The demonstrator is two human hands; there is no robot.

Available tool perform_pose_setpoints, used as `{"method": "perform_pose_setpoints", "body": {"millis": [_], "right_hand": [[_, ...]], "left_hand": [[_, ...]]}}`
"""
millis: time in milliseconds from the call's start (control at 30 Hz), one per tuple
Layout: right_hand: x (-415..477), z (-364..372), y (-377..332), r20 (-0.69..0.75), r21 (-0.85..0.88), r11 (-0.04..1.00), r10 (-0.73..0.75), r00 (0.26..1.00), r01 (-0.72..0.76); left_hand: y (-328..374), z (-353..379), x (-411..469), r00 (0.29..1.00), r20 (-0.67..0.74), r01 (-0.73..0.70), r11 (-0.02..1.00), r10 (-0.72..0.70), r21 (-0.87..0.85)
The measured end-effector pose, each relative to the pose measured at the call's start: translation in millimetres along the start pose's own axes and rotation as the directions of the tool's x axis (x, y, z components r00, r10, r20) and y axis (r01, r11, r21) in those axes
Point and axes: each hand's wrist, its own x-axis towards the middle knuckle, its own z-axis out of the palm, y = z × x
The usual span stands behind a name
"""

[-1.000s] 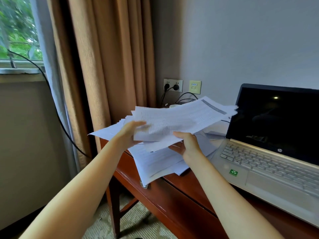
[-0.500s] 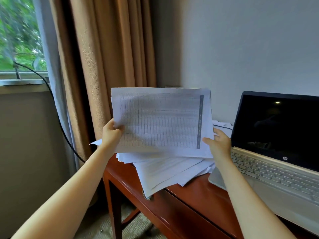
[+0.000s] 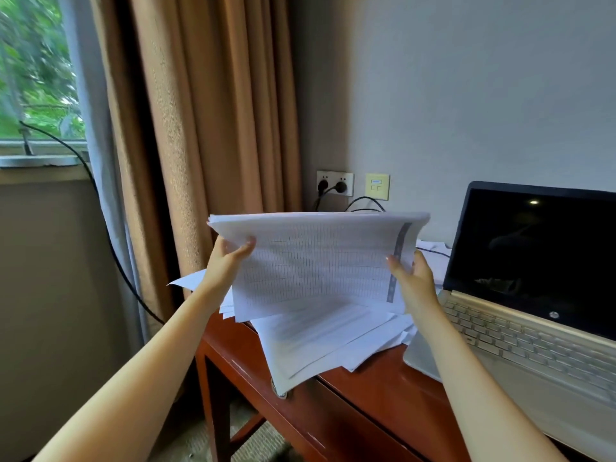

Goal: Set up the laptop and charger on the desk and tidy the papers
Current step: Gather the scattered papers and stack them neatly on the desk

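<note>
**Item: held sheaf** (image 3: 320,261). Printed sheets with fine grid tables and a grey band along the edge by the right hand. It is raised above the tabletop (image 3: 376,388) with its top edge curling away from the person.
- Left hand (image 3: 230,258): grasps one side edge, thumb over the face.
- Right hand (image 3: 411,278): grasps the opposite edge.

**Loose papers** (image 3: 326,341). These lie directly beneath both hands, fanned and uneven, with one corner hanging over the tabletop's front edge.

**Laptop** (image 3: 533,328). Just beside the right hand on its outer side, lid open, screen dark, standing on the tabletop.

**Wall socket** (image 3: 335,183). Beyond the hands, above the sheaf, with two black plugs seated in it. A black cable (image 3: 363,203) loops below it.

**Progress (judged).**
- Laptop placed and opened.
- Charger probably plugged in. Its join to the laptop is not visible.
- Papers partly gathered. The lower pile needs squaring and stacking, so this step looks about halfway done.

**Markings.**
- Round badge (image 3: 553,315) under the screen, apparently "hp".
- Table text on the sheets is too fine to read.
- Pale wall plate (image 3: 377,186) next to the socket carries a small label, illegible.
</note>
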Motion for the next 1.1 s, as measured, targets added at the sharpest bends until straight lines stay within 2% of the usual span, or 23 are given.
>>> {"method": "perform_pose_setpoints", "body": {"millis": [67,200,333,433,500,567,667,767,867,1033,1100], "right_hand": [[-1,0,-1,-0.039,0.02,1.0,-0.013,0.999,0.014],[-4,0,-3,0.016,-0.008,1.0,-0.023,1.0,0.023],[-1,-1,-9,-0.08,-0.082,0.995,-0.057,0.995,0.05],[2,0,-4,-0.209,-0.126,0.991,-0.059,0.976,0.033],[4,-1,0,-0.296,-0.079,0.997,0.0,0.955,-0.024],[6,-2,4,-0.366,0.018,0.995,0.1,0.925,-0.1],[6,-1,6,-0.409,0.17,0.963,0.26,0.875,-0.207],[3,6,5,-0.353,0.348,0.877,0.45,0.82,-0.331],[-2,13,3,-0.212,0.496,0.766,0.563,0.799,-0.408],[-11,27,-1,0.038,0.539,0.691,0.552,0.833,-0.482],[-16,34,-2,0.121,0.521,0.675,0.547,0.828,-0.522]], "left_hand": [[-1,-1,0,1.0,-0.016,0.01,1.0,-0.01,-0.025],[-5,2,-3,1.0,-0.006,0.008,1.0,-0.008,0.013],[-5,3,4,0.998,-0.058,0.001,0.999,0.002,0.054],[-5,3,13,0.998,-0.058,0.014,0.996,-0.009,0.089],[-10,2,18,0.997,-0.06,0.057,0.99,-0.049,0.13],[-20,-5,21,0.988,-0.097,0.14,0.955,-0.118,0.263],[-41,-18,17,0.96,-0.124,0.278,0.816,-0.25,0.507],[-52,-22,14,0.934,-0.147,0.351,0.764,-0.324,0.541],[-53,-21,19,0.915,-0.16,0.398,0.754,-0.371,0.522],[-54,-21,25,0.894,-0.153,0.434,0.725,-0.421,0.535],[-52,-18,20,0.916,-0.101,0.354,0.666,-0.388,0.657]]}}
